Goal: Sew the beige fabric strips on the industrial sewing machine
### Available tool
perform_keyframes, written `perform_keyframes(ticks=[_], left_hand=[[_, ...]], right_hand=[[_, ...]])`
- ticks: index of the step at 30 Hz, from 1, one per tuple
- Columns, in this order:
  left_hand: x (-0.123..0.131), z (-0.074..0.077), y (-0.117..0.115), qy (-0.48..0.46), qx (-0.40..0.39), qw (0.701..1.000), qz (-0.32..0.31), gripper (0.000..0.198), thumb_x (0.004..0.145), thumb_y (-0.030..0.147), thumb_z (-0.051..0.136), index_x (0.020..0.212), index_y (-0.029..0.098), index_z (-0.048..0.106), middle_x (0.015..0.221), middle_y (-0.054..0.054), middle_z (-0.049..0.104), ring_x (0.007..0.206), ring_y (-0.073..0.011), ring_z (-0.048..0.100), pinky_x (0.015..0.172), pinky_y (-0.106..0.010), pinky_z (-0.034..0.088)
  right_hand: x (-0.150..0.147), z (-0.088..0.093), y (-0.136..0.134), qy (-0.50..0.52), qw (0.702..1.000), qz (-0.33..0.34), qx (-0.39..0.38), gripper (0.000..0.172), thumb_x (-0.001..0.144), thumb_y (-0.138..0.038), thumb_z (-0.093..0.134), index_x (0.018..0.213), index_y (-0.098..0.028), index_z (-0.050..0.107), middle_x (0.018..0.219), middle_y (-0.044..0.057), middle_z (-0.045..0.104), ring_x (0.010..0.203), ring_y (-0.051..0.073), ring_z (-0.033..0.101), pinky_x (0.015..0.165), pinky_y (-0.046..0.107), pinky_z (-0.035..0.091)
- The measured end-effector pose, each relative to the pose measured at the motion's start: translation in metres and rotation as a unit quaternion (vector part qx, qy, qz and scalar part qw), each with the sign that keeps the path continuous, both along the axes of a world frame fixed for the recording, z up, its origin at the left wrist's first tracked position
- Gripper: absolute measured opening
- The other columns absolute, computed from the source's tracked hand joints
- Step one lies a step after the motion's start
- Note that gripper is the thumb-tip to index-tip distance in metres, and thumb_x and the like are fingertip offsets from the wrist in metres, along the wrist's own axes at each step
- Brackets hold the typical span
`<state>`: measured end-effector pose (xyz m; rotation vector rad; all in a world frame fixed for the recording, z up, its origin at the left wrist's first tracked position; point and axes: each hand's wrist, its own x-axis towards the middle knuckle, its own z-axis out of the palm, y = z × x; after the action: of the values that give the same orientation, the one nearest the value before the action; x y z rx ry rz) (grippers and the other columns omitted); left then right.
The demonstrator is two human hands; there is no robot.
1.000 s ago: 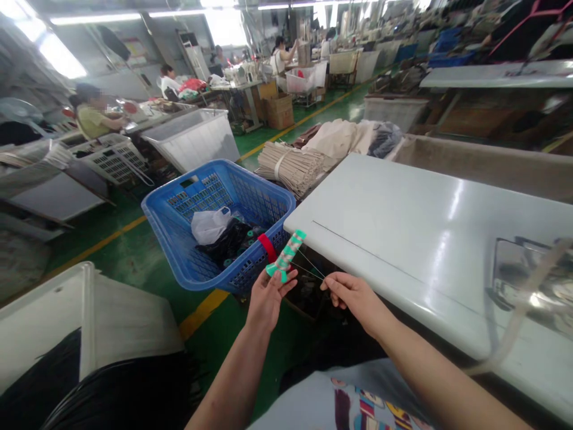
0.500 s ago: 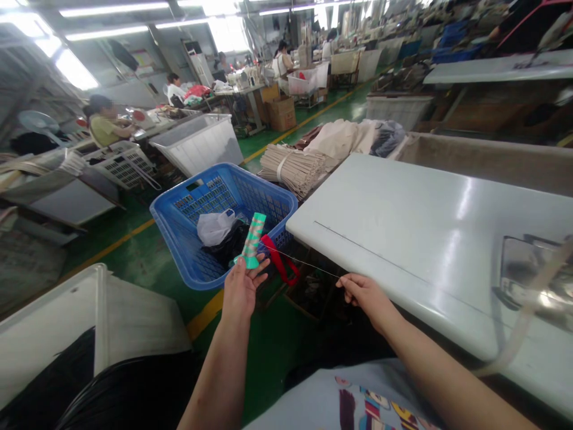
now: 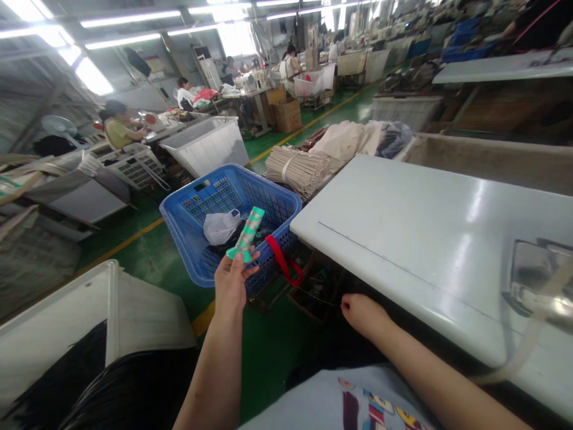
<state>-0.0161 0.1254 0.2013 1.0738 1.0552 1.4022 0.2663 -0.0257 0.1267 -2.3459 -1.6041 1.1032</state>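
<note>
Green plastic spool (image 3: 248,234) first: it's up in the left grip (image 3: 230,280), thumb and fingers pinching its flared foot, top tilted a bit right. From my end it lines up with the blue basket (image 3: 179,218) behind it, but I can't tell if it's actually over it. Progress, best I can judge: some thread (image 3: 320,297) is off the spool and runs to the right grip (image 3: 363,313), curled into a fist by the front edge of the desk (image 3: 403,221). I'd say that fist is clamped on the strand, though its fingertips are tucked out of sight. Greyish wraps band the tube with bare green between, so there's winding left on it. Texture-wise, the tube looks smooth, the thread hair-thin, the basket stiff and perforated, with a floppy red strap (image 3: 278,257) at its side and a crinkly white bag (image 3: 221,228) inside. Desk's a glossy pale slab, rounded corner, with banded beige strips (image 3: 301,170) just past it.
</note>
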Motion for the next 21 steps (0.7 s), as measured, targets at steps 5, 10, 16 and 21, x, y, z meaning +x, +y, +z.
perform_keyframes(ticks=[5, 10, 16, 21], left_hand=[[0.01, 0.004, -0.008, 0.01, -0.004, 1.0, -0.02, 0.075, 0.073, 0.069, 0.098, 0.118, 0.013, 0.075, 0.119, -0.017, 0.084, 0.099, -0.0307, 0.086, 0.062, -0.023, 0.067], [0.014, 0.004, -0.012, 0.012, -0.019, 0.998, -0.055, 0.074, 0.074, 0.069, 0.098, 0.116, 0.012, 0.076, 0.117, -0.019, 0.085, 0.099, -0.0326, 0.087, 0.062, -0.025, 0.068], [0.025, 0.011, -0.028, 0.035, -0.016, 0.991, -0.128, 0.073, 0.078, 0.066, 0.097, 0.12, 0.01, 0.076, 0.115, -0.021, 0.085, 0.105, -0.037, 0.086, 0.062, -0.029, 0.071], [0.041, 0.015, -0.044, -0.007, -0.031, 0.977, -0.212, 0.067, 0.081, 0.063, 0.096, 0.12, 0.011, 0.077, 0.114, -0.02, 0.085, 0.11, -0.039, 0.084, 0.063, -0.03, 0.072]], right_hand=[[-0.011, 0.021, 0.02, 0.053, 0.993, 0.022, 0.104, 0.017, 0.108, -0.032, 0.072, 0.1, -0.019, 0.077, 0.102, 0.004, 0.082, 0.098, 0.023, 0.079, 0.097, 0.046, 0.065], [-0.019, 0.046, 0.037, 0.154, 0.948, -0.004, 0.277, 0.032, 0.109, -0.023, 0.057, 0.138, -0.022, 0.069, 0.146, 0.015, 0.073, 0.131, 0.028, 0.072, 0.116, 0.049, 0.059], [-0.031, 0.06, 0.035, 0.269, 0.894, -0.014, 0.356, 0.063, 0.097, -0.02, 0.066, 0.158, -0.031, 0.055, 0.165, 0.016, 0.056, 0.111, 0.026, 0.078, 0.093, 0.046, 0.069], [-0.049, 0.059, 0.04, 0.364, 0.862, 0.021, 0.353, 0.078, 0.091, -0.03, 0.082, 0.163, -0.032, 0.05, 0.148, 0.012, 0.07, 0.117, 0.028, 0.075, 0.076, 0.035, 0.065]])
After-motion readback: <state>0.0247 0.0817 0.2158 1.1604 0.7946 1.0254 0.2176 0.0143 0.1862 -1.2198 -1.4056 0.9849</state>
